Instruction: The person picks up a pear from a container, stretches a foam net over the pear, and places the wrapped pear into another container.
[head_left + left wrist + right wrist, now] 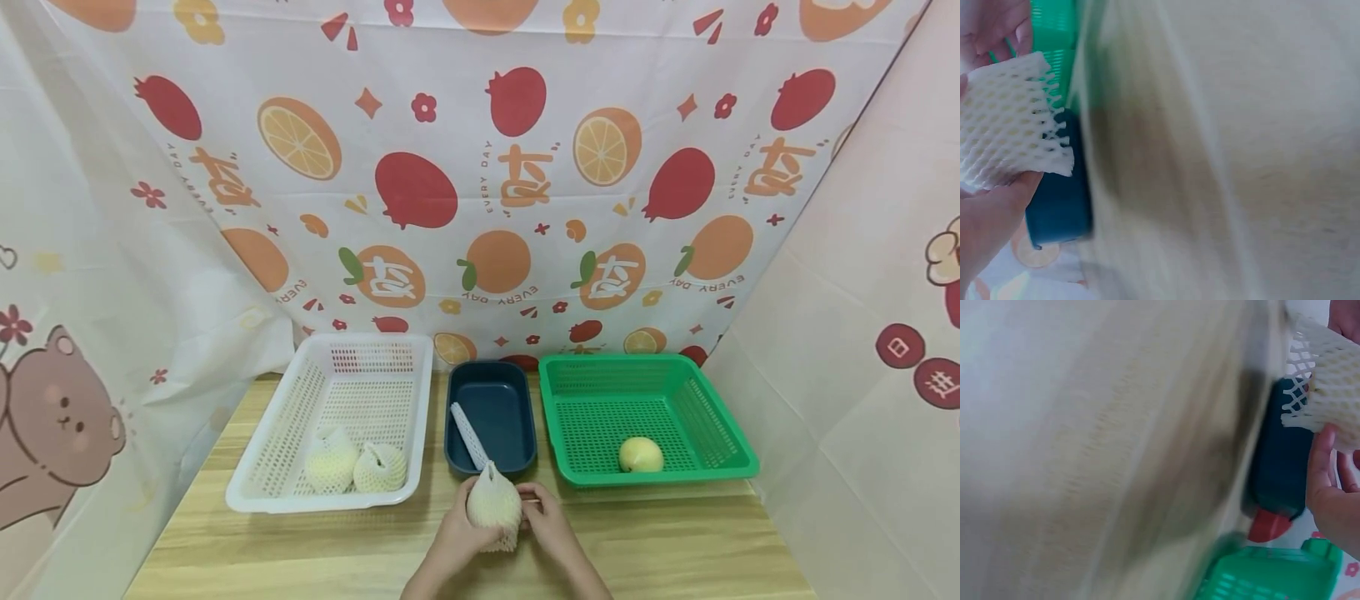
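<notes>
My left hand (457, 529) grips a round, pale-yellow fruit wrapped in a white foam net sleeve (493, 504). The sleeve gathers to a narrow peak at its far end; its ragged, wider end faces me. In the left wrist view, my left thumb lies along the lower side of the netting (1010, 125). From the other side, my right hand (550, 523) brings its fingertips against the sleeve. The right wrist view shows one finger (1321, 462) at the edge of the netting, the others bent beside it.
Just beyond the hands stands a dark blue tray (491, 400) with a flat foam sleeve (470, 437) leaning in it. A white basket (243, 483) on the left holds two net-wrapped fruits (380, 468). On the right, a green basket (592, 480) contains a bare yellow fruit (641, 455).
</notes>
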A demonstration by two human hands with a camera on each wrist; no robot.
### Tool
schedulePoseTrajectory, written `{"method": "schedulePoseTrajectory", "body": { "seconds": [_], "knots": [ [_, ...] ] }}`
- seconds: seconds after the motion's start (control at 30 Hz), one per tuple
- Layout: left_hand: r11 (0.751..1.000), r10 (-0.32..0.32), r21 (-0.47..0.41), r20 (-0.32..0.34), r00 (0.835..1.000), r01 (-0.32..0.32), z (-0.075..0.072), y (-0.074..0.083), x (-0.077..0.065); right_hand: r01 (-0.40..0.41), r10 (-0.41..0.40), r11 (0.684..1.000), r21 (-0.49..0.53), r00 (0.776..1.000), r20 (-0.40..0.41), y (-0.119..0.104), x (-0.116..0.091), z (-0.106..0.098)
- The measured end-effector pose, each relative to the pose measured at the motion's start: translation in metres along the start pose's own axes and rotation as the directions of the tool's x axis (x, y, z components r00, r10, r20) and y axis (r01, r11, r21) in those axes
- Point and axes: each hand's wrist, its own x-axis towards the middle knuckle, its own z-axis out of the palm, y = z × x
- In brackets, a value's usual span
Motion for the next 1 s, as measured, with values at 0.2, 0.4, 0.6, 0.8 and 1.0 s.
{"method": "schedulePoseTrajectory", "body": {
  "seconds": [0.2,0.4,0.6,0.8,1.0],
  "knots": [
    [0.986,-0.051,-0.162,-0.083,0.995,0.037,-0.006,0.021,0.004,0.036,-0.036,0.999,0.03,0.999,-0.003,-0.036,-0.003,0.001],
    [0.961,-0.056,-0.272,-0.057,0.997,0.038,-0.011,0.033,0.01,0.09,-0.088,0.993,0.081,0.996,-0.028,-0.031,0.004,0.005],
    [0.95,-0.078,-0.305,-0.047,0.996,0.06,-0.01,0.039,0.015,0.07,-0.069,0.989,0.13,0.998,-0.012,-0.035,0.006,0.008],
    [0.932,-0.109,-0.353,-0.075,0.991,0.076,-0.008,0.04,0.018,0.048,-0.05,0.987,0.154,0.999,0.01,-0.037,0.005,0.007],
    [0.919,-0.1,-0.386,-0.043,0.994,0.076,-0.01,0.039,0.019,0.09,-0.089,0.988,0.122,0.996,-0.014,-0.038,0.002,0.009]
  ]
}}
